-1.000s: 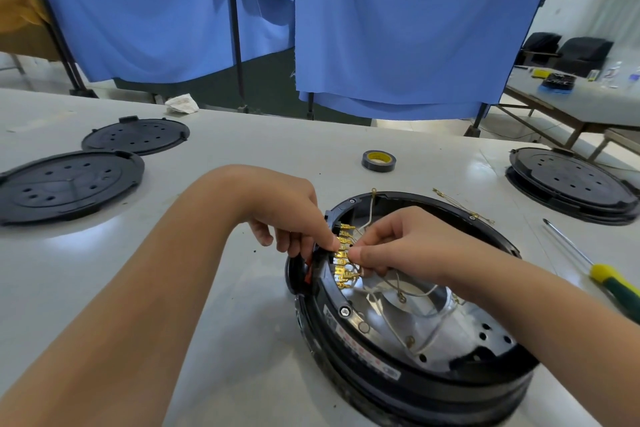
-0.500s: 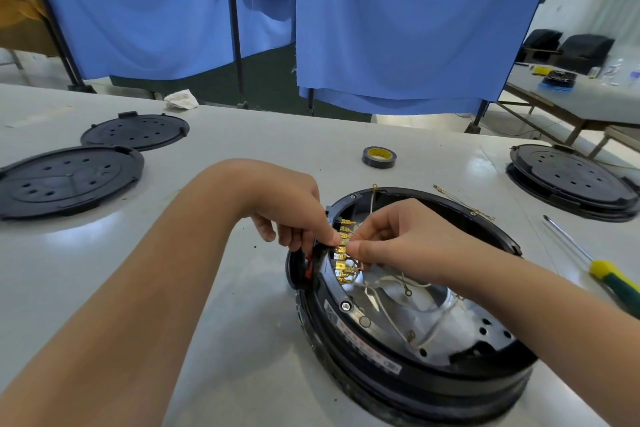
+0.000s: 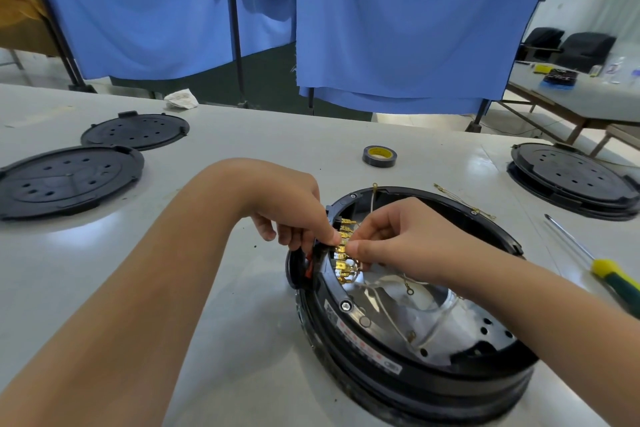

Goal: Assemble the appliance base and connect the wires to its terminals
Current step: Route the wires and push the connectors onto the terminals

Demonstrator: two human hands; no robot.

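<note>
A round black appliance base [image 3: 426,378] lies open side up on the white table, with a shiny metal inside. A row of brass terminals [image 3: 344,260] runs along its left inner rim. Thin pale wires [image 3: 398,312] with ring ends loop across the metal. My left hand [image 3: 294,215] reaches over the left rim, fingers curled, its fingertips pressed against the terminal block's edge. My right hand [image 3: 398,239] pinches a wire end at the terminals, thumb and forefinger touching the brass tabs. What sits between the fingertips is mostly hidden.
Two black perforated covers [image 3: 69,180] [image 3: 136,130] lie at the left, another stacked base [image 3: 571,180] at the far right. A tape roll [image 3: 379,156] sits beyond the base, loose wires [image 3: 464,201] and a yellow-green screwdriver [image 3: 609,274] to its right. Blue curtains hang behind.
Both hands stay at the terminals; the right hand's pinch has shifted slightly down along the row. The loose wires inside the base have shifted a little.
</note>
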